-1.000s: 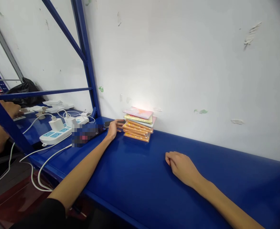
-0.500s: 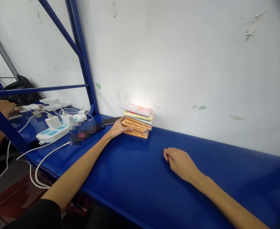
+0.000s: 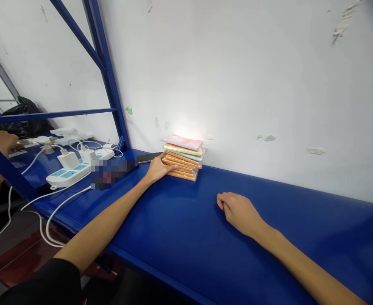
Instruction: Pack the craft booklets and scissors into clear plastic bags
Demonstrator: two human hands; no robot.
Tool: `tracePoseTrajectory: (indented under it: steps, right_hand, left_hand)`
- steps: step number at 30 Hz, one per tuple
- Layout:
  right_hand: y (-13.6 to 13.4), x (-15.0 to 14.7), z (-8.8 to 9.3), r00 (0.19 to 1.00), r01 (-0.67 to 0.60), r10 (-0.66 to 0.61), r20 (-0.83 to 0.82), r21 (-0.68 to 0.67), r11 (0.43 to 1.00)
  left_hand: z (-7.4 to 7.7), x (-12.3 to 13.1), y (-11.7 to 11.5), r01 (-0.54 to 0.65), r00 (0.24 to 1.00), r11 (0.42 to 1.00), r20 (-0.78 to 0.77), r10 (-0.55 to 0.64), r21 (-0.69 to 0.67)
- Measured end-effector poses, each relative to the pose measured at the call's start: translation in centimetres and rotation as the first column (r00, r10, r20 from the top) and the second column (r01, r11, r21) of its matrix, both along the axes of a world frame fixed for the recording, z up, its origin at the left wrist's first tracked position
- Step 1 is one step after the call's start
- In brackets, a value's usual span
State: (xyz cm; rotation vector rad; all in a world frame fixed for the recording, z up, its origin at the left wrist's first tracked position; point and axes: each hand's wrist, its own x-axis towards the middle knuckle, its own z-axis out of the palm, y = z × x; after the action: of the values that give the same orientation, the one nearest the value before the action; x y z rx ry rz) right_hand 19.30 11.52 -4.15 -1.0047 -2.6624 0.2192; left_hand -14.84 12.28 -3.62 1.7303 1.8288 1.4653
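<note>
A stack of booklets [image 3: 182,163] in orange, yellow and pink covers stands against the wall on a blue padded shelf top [image 3: 186,224]. My left hand [image 3: 157,169] lies flat-fingered against the stack's lower left side, holding nothing. A black smartphone [image 3: 146,158] lies just behind that hand. My right hand [image 3: 239,212] rests on the blue surface to the right of the stack, its fingers loosely curled on nothing.
A white power strip [image 3: 68,173] with plugged-in chargers and white cables sits left of a pixelated dark object [image 3: 110,173]. Cables hang over the shelf edge. Another person's hand [image 3: 0,142] shows at far left beyond a blue steel upright [image 3: 110,84].
My left hand has slid right, from beside the phone onto the stack's side, leaving the phone more visible. My right hand has barely moved.
</note>
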Motion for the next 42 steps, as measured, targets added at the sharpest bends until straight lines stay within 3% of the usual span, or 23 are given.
tracePoseTrajectory:
  steps: [5,14,22,32,42]
  right_hand:
    - [-0.1,0.0,0.1,1.000,0.001,-0.001,0.003,0.000,1.000]
    - [-0.2,0.0,0.2,1.000,-0.002,0.002,0.013,0.005,1.000]
    - [-0.2,0.1,0.2,1.000,-0.003,0.003,0.005,-0.003,1.000]
    - [-0.2,0.0,0.2,1.000,-0.002,0.002,0.009,-0.002,1.000]
    - [-0.2,0.0,0.1,1.000,-0.001,0.001,-0.001,0.002,1.000]
  left_hand:
    - [-0.2,0.4,0.0,-0.027,0.999,1.000,0.023,0.027,0.006]
    - [0.6,-1.3,0.0,0.129,0.972,0.992,0.200,-0.126,-0.002]
    - [0.2,-2.2,0.5,0.181,0.964,0.981,0.208,-0.163,-0.071]
    - [0.8,-0.2,0.1,0.156,0.970,0.987,0.187,-0.158,0.024]
    - [0.9,0.6,0.2,0.004,0.998,1.000,0.056,-0.004,0.007]
